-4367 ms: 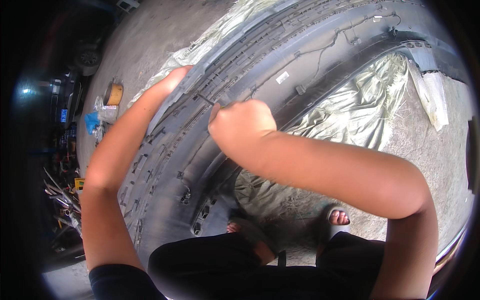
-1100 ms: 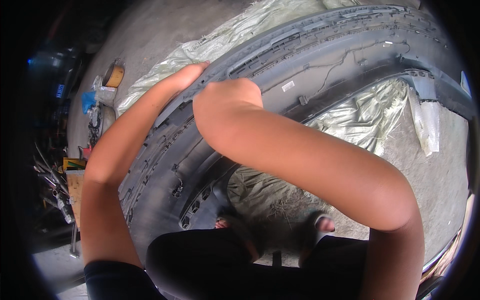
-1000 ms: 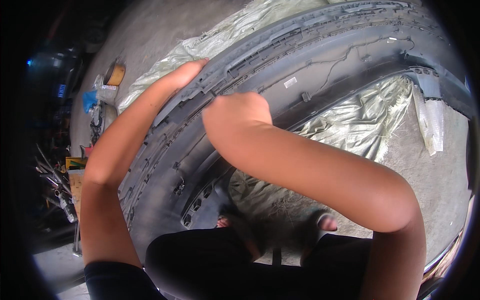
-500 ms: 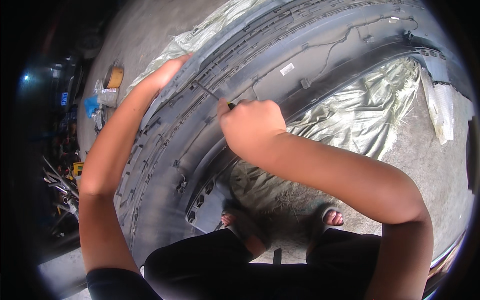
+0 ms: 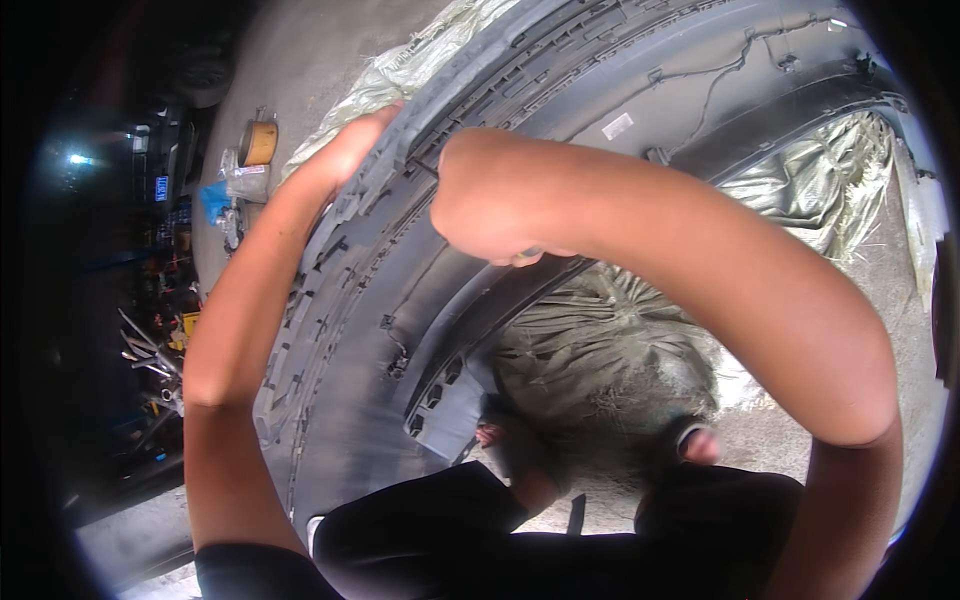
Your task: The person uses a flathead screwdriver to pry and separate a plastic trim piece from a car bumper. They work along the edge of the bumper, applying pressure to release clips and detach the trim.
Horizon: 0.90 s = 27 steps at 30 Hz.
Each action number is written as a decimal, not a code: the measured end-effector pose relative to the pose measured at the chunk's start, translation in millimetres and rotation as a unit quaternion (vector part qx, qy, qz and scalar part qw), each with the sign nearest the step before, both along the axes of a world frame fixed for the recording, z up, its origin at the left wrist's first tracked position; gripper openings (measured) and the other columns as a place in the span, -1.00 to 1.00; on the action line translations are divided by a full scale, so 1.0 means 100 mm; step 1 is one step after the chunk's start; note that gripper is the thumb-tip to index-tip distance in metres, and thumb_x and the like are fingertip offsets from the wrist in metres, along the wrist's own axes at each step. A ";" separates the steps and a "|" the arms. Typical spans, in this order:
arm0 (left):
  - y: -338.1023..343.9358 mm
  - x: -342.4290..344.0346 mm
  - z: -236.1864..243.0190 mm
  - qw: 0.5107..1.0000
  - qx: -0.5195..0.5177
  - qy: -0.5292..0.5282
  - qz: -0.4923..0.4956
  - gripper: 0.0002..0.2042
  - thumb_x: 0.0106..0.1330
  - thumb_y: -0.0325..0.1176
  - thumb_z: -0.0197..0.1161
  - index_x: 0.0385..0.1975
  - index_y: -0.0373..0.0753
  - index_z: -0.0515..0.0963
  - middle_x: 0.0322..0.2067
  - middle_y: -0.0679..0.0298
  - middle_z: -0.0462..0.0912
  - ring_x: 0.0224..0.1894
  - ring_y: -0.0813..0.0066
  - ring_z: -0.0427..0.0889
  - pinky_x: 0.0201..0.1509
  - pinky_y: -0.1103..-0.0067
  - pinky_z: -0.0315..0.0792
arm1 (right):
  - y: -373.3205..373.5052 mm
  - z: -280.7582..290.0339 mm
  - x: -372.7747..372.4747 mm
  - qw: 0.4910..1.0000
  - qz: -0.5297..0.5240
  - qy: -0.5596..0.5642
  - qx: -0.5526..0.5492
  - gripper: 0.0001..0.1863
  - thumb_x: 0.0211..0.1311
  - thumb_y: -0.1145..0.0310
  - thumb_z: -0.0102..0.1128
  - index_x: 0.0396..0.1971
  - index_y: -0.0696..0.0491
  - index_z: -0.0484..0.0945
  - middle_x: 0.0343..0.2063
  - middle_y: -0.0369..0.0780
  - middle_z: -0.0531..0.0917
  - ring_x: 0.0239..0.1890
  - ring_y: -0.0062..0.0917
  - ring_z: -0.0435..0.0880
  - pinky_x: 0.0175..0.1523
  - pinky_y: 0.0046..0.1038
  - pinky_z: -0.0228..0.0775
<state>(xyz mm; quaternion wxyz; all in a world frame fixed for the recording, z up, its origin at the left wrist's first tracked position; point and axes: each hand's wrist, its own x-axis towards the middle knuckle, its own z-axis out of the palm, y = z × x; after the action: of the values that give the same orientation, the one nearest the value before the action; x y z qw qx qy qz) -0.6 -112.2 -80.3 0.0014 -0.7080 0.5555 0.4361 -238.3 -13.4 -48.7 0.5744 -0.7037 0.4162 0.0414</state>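
Note:
A large grey plastic car bumper [image 5: 640, 70] stands on edge before me, its ribbed inner side with clips and a thin wire facing me. My left hand [image 5: 358, 145] clasps the bumper's upper left edge, fingers hidden behind it. My right hand [image 5: 492, 198] is closed in a fist around a thin dark tool [image 5: 426, 168]. The tool's tip is pressed into a ribbed slot right beside my left hand. Most of the tool is hidden inside the fist.
A crumpled pale woven sheet [image 5: 800, 190] covers the concrete ground under the bumper. My sandalled feet [image 5: 692, 442] rest below it. At far left lie a yellow round tin [image 5: 258, 142], a blue bag [image 5: 213, 200] and a cluttered pile of tools [image 5: 150, 350].
My right hand with the tool has moved up and left along the bumper, now close to my left hand. My left hand keeps its hold on the edge.

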 end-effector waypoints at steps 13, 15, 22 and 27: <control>0.02 -0.01 0.01 0.997 0.009 0.070 0.022 -0.44 0.55 0.01 0.00 0.35 -0.28 0.45 0.21 0.09 0.58 0.16 0.32 0.55 0.28 0.40 0.40 | 0.14 -0.60 -0.15 0.979 -0.111 -0.082 -0.149 -0.57 0.34 0.43 0.06 0.17 0.19 0.59 -0.13 0.09 0.73 -0.08 -0.09 0.74 0.07 -0.23 0.59; 0.03 -0.07 0.02 0.998 0.010 0.065 0.019 -0.44 0.55 0.00 0.00 0.35 -0.28 0.45 0.21 0.10 0.58 0.15 0.32 0.55 0.28 0.40 0.41 | 0.30 -0.74 -0.19 0.968 -0.169 -0.115 -0.143 -0.57 0.33 0.43 0.09 0.17 0.16 0.59 -0.01 0.08 0.70 0.08 -0.04 0.68 0.21 -0.23 0.52; 0.06 -0.14 0.06 0.998 0.007 0.058 0.015 -0.47 0.54 -0.02 0.03 0.33 -0.28 0.47 0.18 0.11 0.60 0.12 0.34 0.57 0.25 0.41 0.43 | 0.47 -0.92 -0.21 0.976 -0.106 -0.055 -0.180 -0.55 0.27 0.49 0.06 0.17 0.08 0.58 -0.14 -0.01 0.76 -0.04 -0.12 0.76 0.07 -0.15 0.63; 0.09 -0.09 0.08 0.998 0.003 0.052 0.020 -0.48 0.54 -0.04 0.04 0.32 -0.28 0.49 0.16 0.12 0.61 0.10 0.36 0.57 0.23 0.42 0.44 | 0.52 -1.20 -0.18 0.951 -0.131 -0.077 -0.268 -0.48 0.30 0.43 0.07 0.29 0.00 0.53 -0.38 -0.02 0.74 -0.31 -0.12 0.75 -0.17 -0.14 0.65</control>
<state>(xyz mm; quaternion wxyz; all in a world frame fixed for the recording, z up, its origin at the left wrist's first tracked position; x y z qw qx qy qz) -10.0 -103.6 -72.6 -0.0344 -0.6955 0.5391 0.4738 -256.7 39.0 -168.9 0.3952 -0.7721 0.4552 -0.2012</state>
